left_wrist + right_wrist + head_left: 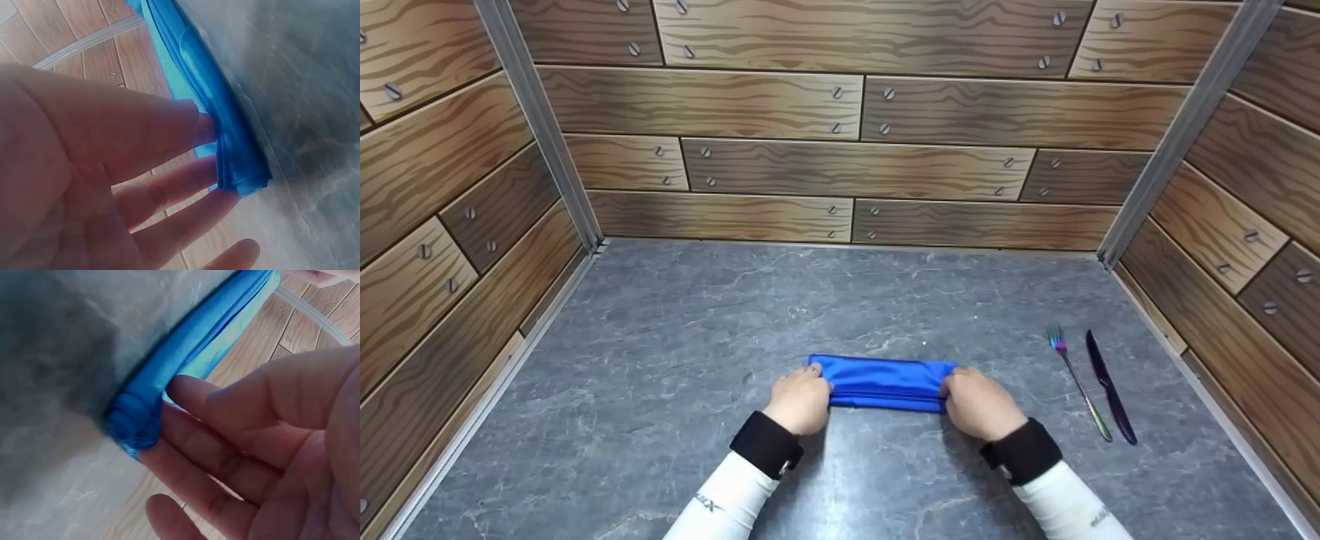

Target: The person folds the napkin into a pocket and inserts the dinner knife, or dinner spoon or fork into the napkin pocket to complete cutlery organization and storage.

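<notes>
Near the middle of the table, a blue cloth lies in a narrow folded strip, its long side running left to right. At its left end, the left hand pinches the fabric between thumb and fingers; at its right end, the right hand does the same, with its fingers narrowed on the layers. Both wrist views show stacked folds at the pinched ends. To the right, well apart from the cloth, lie a fork with its tines toward the far side and, just beside it on the right, a dark knife. Wood-patterned walls stand at the far, left and right sides.
</notes>
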### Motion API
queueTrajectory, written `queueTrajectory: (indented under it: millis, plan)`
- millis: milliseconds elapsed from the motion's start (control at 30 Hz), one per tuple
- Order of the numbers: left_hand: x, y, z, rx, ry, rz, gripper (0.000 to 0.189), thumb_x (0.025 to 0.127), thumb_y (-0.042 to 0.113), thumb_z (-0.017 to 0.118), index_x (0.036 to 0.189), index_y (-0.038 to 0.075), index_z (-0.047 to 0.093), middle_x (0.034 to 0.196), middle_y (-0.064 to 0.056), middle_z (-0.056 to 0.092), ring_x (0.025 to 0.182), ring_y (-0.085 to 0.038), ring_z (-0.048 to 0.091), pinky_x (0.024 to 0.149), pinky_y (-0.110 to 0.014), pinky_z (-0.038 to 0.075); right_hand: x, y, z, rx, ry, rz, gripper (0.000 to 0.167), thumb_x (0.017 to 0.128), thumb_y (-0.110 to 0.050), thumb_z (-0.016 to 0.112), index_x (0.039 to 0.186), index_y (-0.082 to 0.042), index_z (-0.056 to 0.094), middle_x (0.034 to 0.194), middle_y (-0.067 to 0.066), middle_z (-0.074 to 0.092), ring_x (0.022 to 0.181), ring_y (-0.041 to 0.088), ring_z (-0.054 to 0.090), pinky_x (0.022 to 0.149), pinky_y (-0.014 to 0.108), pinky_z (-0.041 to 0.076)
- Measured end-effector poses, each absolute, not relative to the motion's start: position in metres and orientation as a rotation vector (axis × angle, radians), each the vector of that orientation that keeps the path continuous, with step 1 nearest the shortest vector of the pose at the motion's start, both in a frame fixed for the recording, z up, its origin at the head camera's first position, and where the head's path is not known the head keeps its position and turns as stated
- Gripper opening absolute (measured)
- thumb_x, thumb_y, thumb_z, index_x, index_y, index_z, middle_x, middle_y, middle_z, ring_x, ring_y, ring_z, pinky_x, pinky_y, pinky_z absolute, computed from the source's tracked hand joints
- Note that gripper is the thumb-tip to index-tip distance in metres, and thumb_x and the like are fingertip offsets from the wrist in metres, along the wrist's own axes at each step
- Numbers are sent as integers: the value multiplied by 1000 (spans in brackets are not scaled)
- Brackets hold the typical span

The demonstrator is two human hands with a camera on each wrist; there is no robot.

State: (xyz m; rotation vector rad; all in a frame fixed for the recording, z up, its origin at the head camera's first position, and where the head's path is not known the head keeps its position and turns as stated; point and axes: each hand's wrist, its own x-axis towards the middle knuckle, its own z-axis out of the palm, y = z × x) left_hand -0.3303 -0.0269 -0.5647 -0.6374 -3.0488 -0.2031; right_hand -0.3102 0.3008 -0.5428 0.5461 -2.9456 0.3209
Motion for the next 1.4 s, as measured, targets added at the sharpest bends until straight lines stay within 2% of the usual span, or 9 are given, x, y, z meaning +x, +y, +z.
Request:
queueTrajectory:
  millis: [200, 367, 500, 633, 800, 833, 1033, 1233, 1400]
  plan:
    - [-334, -21, -566, -618, -3029, -154, 19, 99, 14, 77, 111, 13, 90, 145, -10, 77, 120, -34, 77, 92, -56, 70, -331, 269, -527, 562, -2876, 410, 12, 95, 0, 71, 92, -1, 83, 90, 21, 83, 84, 44, 80, 80, 64, 68]
    - [-339, -15, -563, -544, -3074, -180, 17, 97, 12, 77, 109, 11, 89, 150, -8, 78, 126, -35, 77, 92, -57, 70, -376, 243, -565, 678, -2816, 584, 18, 100, -11, 76, 111, -7, 90, 110, 14, 90, 105, 37, 86, 98, 56, 70]
    - [-343, -14, -563, -501, -3093, -208, 21, 100, 14, 78, 118, 10, 89, 150, -9, 79, 129, -36, 78, 94, -59, 71, -392, 214, -581, 731, -2823, 679, 19, 103, -12, 76, 114, -9, 91, 113, 12, 91, 110, 35, 86, 103, 56, 69]
    - [-347, -16, -567, -488, -3094, -210, 22, 103, 17, 80, 122, 11, 88, 149, -8, 80, 128, -35, 79, 95, -60, 71, -383, 187, -566, 728, -2890, 817, 20, 106, -11, 74, 116, -6, 91, 113, 11, 91, 109, 30, 85, 110, 57, 65]
    - [-354, -22, -570, -489, -3062, -331, 10, 105, 21, 82, 108, 18, 91, 140, -8, 83, 127, -33, 79, 94, -61, 71, -349, 169, -518, 705, -2957, 1048, 20, 107, -3, 71, 118, 2, 88, 114, 18, 89, 110, 31, 83, 110, 52, 65]
    - [-355, -23, -571, -491, -3046, -371, 8, 104, 21, 84, 104, 20, 92, 135, -8, 84, 124, -33, 80, 93, -61, 71, -344, 168, -511, 709, -2957, 1074, 20, 107, -1, 71, 118, 4, 87, 115, 20, 89, 111, 33, 83, 104, 49, 67]
    - [-361, -33, -572, -546, -2966, -543, 15, 92, 17, 98, 104, 22, 91, 117, -8, 85, 116, -33, 79, 92, -58, 70, -337, 169, -502, 715, -2978, 1163, 22, 108, 1, 70, 122, 6, 86, 125, 25, 87, 124, 41, 81, 112, 51, 65]
    - [-363, -39, -572, -567, -2965, -563, 29, 89, 19, 103, 115, 18, 90, 125, -11, 81, 118, -34, 77, 97, -57, 69, -357, 179, -532, 833, -2912, 1139, 23, 107, -7, 71, 123, -1, 87, 117, 13, 89, 108, 20, 80, 99, 37, 65]
    - [-363, -38, -572, -513, -2943, -563, 15, 96, 18, 96, 111, 20, 91, 121, -9, 81, 115, -33, 80, 96, -57, 70, -358, 177, -533, 867, -2908, 1204, 25, 107, -16, 78, 123, 2, 86, 107, 13, 87, 91, 10, 72, 85, 30, 60]
